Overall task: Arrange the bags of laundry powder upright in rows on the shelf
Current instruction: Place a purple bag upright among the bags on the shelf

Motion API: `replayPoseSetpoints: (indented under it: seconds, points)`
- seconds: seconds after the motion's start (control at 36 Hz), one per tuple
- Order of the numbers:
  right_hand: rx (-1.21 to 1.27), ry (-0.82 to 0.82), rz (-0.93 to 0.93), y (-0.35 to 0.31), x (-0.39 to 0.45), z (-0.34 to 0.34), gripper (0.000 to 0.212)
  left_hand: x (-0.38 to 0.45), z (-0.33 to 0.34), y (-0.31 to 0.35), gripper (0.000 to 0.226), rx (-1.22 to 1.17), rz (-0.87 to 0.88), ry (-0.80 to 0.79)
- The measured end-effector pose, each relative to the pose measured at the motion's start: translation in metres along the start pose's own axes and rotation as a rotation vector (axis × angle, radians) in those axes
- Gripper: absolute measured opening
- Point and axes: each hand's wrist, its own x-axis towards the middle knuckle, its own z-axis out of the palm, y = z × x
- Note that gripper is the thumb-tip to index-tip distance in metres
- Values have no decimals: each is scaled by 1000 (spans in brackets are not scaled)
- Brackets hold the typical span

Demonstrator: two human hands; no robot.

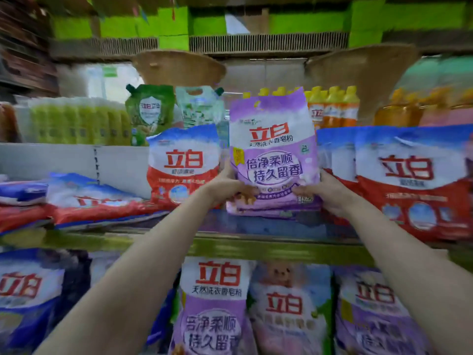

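Note:
A purple bag of laundry powder (272,147) stands upright in the middle of the shelf (256,228), held at both lower corners. My left hand (226,187) grips its lower left edge and my right hand (323,192) its lower right. It seems to rest on flat purple bags (273,210) beneath it. To its left a red, white and blue bag (183,163) stands upright. More such bags (412,180) stand to the right. At the left, several of the same bags (84,201) lie flat in a pile.
Behind the row stand green pouches (149,110), pale green bottles (76,121) and orange bottles (332,108). Woven baskets (179,66) hang above. The shelf below holds upright purple and blue bags (215,306). A white divider (71,160) runs behind the flat pile.

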Motion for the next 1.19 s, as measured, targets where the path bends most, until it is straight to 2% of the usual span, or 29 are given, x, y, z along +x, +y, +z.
replayPoseSetpoints:
  seconds: [0.14,0.19,0.22,0.33,0.42,0.47,0.56,0.67,0.75,0.81,0.92,0.97,1.03,1.08,1.19]
  points:
    - [-177,36,82,20,-16,-28,53,7,44,-12,30,88,-69,-16]
    - [-196,30,115,33,-24,-31,48,10,54,-20,64,126,-68,28]
    - [-190,34,120,38,-26,-31,48,12,54,-24,68,122,-54,38]
    - [-214,69,143,44,-21,-32,54,16,50,-26,62,139,-90,50]
    - [-250,83,166,47,-17,-32,63,13,52,-26,38,147,-109,63]
    - [-277,95,176,48,-16,-32,71,11,52,-28,31,122,-140,79]
    - [-302,125,190,44,-20,-30,72,10,50,-29,47,99,-179,87]
    - [-344,123,189,42,-26,-29,49,7,52,-23,41,117,-204,53]
    - [-454,181,174,42,-28,-24,67,8,55,-22,54,120,-244,101]
    - [-624,239,160,39,-33,-16,71,10,59,-21,58,145,-266,125]
    - [-1030,472,23,30,-46,0,80,3,60,-10,54,591,-250,220]
    - [-1268,551,-187,24,-47,4,81,-1,56,-7,53,784,-207,243]
    - [-1367,531,-420,18,-44,11,74,-7,50,-6,52,942,-150,295]
    - [-1400,472,-557,11,-39,26,66,-15,41,-5,49,1048,-102,361]
    - [-1489,265,-567,12,-31,67,51,-38,19,-12,39,1177,-151,439]
